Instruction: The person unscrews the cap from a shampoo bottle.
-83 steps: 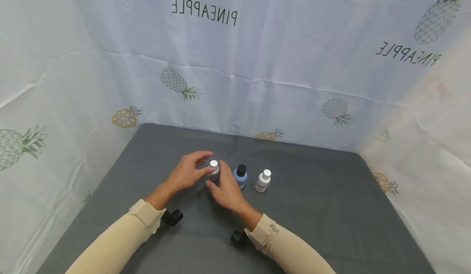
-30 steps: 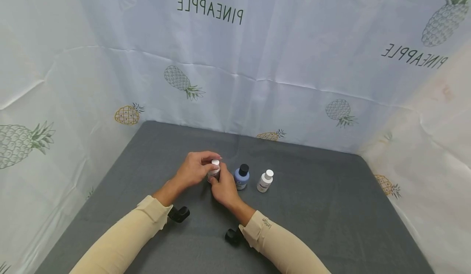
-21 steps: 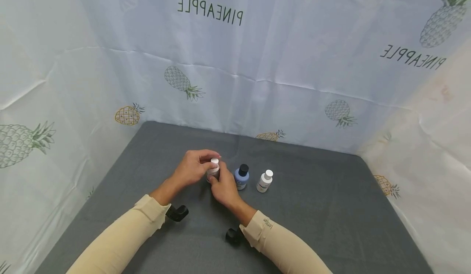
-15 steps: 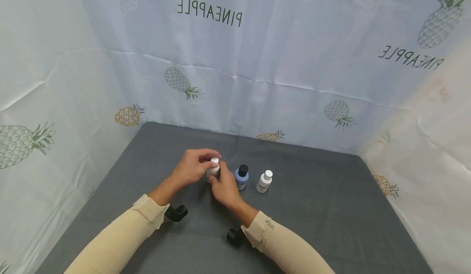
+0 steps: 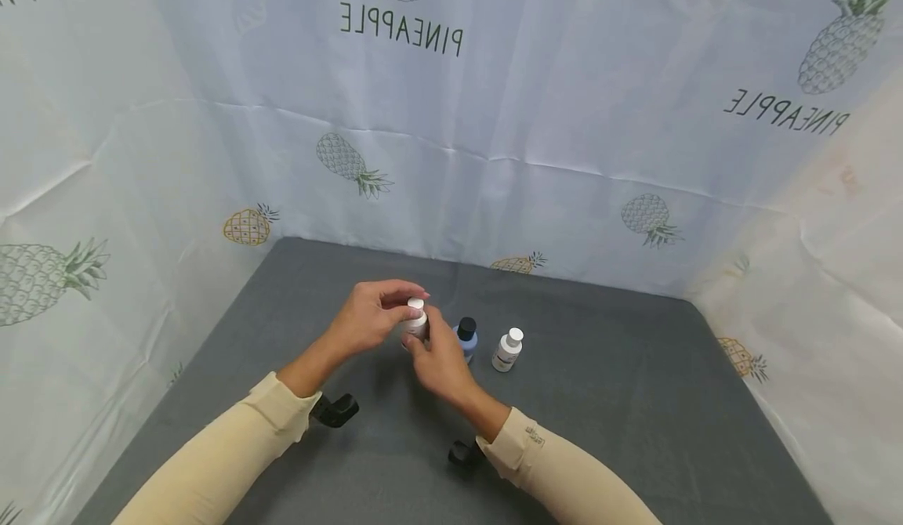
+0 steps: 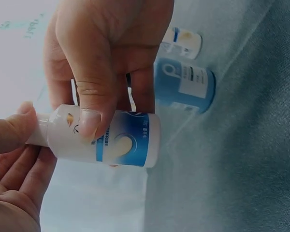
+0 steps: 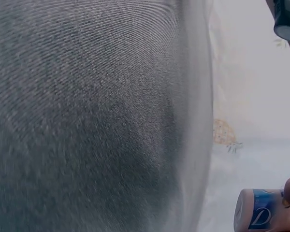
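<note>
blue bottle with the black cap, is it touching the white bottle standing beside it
Apart: the head view shows a strip of grey tabletop between the blue bottle and the standing white bottle.

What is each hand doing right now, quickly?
Left hand: closed, pinching the white cap.
Right hand: closed, holding the white bottle just below that cap.
</note>
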Demonstrator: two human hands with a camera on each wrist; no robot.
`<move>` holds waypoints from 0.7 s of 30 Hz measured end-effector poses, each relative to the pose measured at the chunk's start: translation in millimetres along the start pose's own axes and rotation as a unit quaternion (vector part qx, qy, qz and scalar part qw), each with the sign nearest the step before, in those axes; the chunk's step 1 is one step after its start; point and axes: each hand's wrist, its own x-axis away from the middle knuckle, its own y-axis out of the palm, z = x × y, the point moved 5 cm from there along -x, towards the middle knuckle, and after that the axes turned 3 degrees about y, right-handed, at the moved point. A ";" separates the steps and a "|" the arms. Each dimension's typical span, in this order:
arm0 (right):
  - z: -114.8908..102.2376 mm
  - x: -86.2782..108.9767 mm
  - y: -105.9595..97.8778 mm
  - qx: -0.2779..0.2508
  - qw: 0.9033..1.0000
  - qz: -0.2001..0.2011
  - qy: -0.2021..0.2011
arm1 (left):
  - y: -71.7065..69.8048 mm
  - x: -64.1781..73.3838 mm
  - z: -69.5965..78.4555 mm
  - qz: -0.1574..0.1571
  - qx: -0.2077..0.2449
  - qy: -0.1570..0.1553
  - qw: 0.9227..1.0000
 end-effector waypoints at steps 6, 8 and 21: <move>-7.2 6.4 -10.4 -0.002 1.000 -0.002 -0.028 | 0.5 -0.9 13.3 0.000 0.013 0.011 1.000; -9.8 9.3 -13.8 -0.010 0.999 -0.006 -0.035 | 0.7 -0.6 18.5 0.001 0.015 0.017 1.000; -28.8 18.4 -36.4 -0.019 0.997 0.008 -0.080 | -1.0 0.1 52.2 0.015 0.035 0.060 0.997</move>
